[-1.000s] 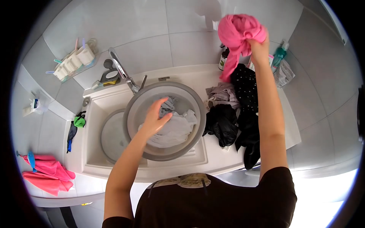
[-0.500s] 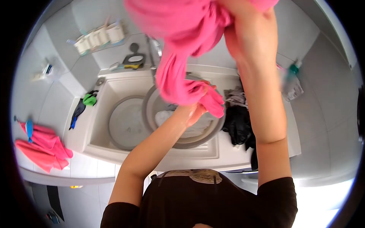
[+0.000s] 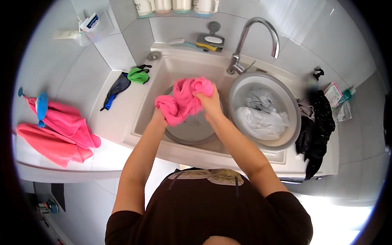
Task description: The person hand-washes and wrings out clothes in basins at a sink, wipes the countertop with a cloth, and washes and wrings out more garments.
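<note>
As pink cloth (image 3: 187, 97) bunches over the sink (image 3: 183, 65), left hand (image 3: 160, 118) grips one side, right hand (image 3: 209, 103) grips the other

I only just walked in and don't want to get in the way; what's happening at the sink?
The person's left hand and right hand hold a bunched pink cloth above a round basin in the sink. To the right, a second basin holds white and grey clothes. Beyond it, dark clothes lie on the counter.
</note>
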A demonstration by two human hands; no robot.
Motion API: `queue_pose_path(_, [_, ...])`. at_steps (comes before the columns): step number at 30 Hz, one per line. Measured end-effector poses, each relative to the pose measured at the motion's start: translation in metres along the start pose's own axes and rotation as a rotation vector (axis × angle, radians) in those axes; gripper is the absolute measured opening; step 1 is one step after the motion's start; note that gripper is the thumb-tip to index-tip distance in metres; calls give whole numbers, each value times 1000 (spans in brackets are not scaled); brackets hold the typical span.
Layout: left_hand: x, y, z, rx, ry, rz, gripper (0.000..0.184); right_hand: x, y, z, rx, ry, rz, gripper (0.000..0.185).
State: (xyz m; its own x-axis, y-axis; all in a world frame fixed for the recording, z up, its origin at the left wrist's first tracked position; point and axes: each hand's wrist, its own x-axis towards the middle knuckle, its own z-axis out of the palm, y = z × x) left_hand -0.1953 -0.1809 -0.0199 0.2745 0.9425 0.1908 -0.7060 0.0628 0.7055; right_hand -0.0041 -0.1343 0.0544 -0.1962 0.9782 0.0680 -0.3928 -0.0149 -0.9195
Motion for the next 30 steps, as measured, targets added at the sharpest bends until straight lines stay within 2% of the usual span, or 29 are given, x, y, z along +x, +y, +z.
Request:
queue_pose_path(2, [-5, 0, -5, -119, 781, -150, 29, 5, 40, -5, -43, 53, 48, 39])
queue_pose_path(4, [-4, -7, -42, -69, 837, -161, 29, 9, 58, -8, -84, 123, 101, 35])
queue_pose_path(6, [-2, -8, -63, -14, 888, -178, 29, 12, 68, -12, -12, 49, 123, 32])
queue_pose_path(8, [1, 1, -63, 237, 847, -131, 30, 16, 73, -20, -73, 25, 152, 37])
queue_pose_path(10, [5, 9, -64, 319, 789, -166, 34, 21, 82, -40, -142, -10, 184, 41])
queue_pose_path(12, [9, 8, -76, 394, 733, -197, 38, 24, 95, -66, -1164, -28, -9, 61])
queue_pose_path(13, [10, 1, -88, 832, 687, -198, 47, 20, 97, -74, -1167, -16, 0, 61])
queue_pose_path(14, [11, -5, -99, 1267, 610, -187, 57, 14, 100, -81, -1222, 92, 73, 67])
queue_pose_path(15, [13, -3, -85, 1264, 596, -196, 57, 9, 102, -85, -1274, 201, 146, 73])
queue_pose_path(16, [16, 4, -53, 1597, 494, -393, 68, 6, 104, -87, -1277, 214, 157, 73])
queue_pose_path(17, [19, 6, -32, 1922, 367, -592, 80, 4, 106, -89, -1439, 24, 246, 77])
queue_pose_path(18, [24, 3, -29, 1918, 351, -595, 80, 3, 108, -92, -1589, -177, 340, 82])
queue_pose_path(20, [33, -5, -28, 2281, -182, -306, 86, 1, 121, -91, -1659, -237, 299, 84])
queue_pose_path(21, [38, -21, -40, 2268, -296, -182, 92, 3, 128, -88, -1726, -309, 242, 86])
queue_pose_path(22, [43, -41, -57, 2262, -309, -188, 92, 6, 143, -91, -1723, -306, 255, 86])
queue_pose_path(24, [54, -67, -74, 2045, -610, -113, 92, 14, 171, -96, -1664, -293, 280, 84])
queue_pose_path(25, [54, -72, -74, 2122, -642, -244, 92, 16, 177, -96, -1658, -290, 291, 84])
queue_pose_path(26, [53, -76, -74, 2119, -652, -250, 92, 17, 182, -96, -1666, -365, 340, 81])
queue_pose_path(28, [56, -73, -67, 2205, -478, -558, 91, 24, 189, -98, -1658, -437, 401, 77])
queue_pose_path(30, [59, -81, -79, 2208, -437, -628, 92, 27, 196, -101, -1552, -452, 479, 75])
